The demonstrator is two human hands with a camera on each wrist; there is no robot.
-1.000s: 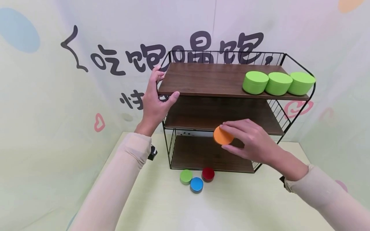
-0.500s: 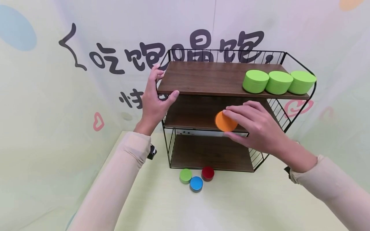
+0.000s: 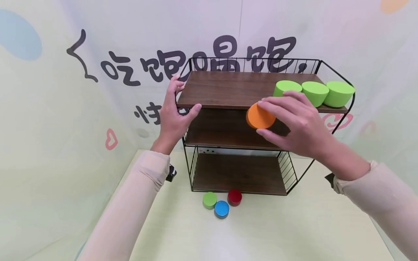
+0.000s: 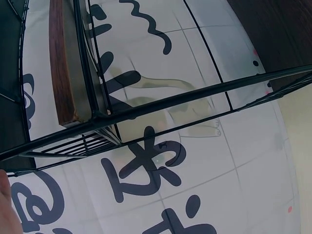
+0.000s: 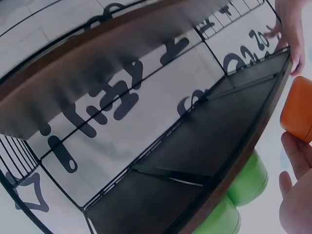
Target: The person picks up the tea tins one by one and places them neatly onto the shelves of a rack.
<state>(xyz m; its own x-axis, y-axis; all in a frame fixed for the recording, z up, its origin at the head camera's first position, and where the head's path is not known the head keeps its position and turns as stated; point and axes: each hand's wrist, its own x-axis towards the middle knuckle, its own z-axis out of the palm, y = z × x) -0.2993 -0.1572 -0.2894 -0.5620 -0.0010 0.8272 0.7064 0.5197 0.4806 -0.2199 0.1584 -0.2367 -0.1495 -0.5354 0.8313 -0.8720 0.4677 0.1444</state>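
My left hand [image 3: 174,112] grips the upper left corner of a three-tier shelf rack [image 3: 222,88], thumb on the front edge of the top board and fingers round the black wire side. In the right hand [image 3: 300,121] is an orange round tin [image 3: 260,116], pinched between thumb and fingers in front of the top board's edge, overlapping the middle tier in the head view. The orange tin [image 5: 298,109] also shows at the right edge of the right wrist view. Several green round tins [image 3: 314,93] line the right end of the top board, the leftmost partly hidden by my right hand.
On the pale table [image 3: 261,228] before the rack stand a small green tin [image 3: 210,200], a blue tin [image 3: 221,209] and a dark red tin [image 3: 234,197]. Black wire rails [image 3: 254,64] edge the top board. A printed cloth [image 3: 98,145] hangs behind.
My right hand has risen with the orange tin, from the lower tier's height to the front edge of the top board. The left hand has kept its grip on the rack.
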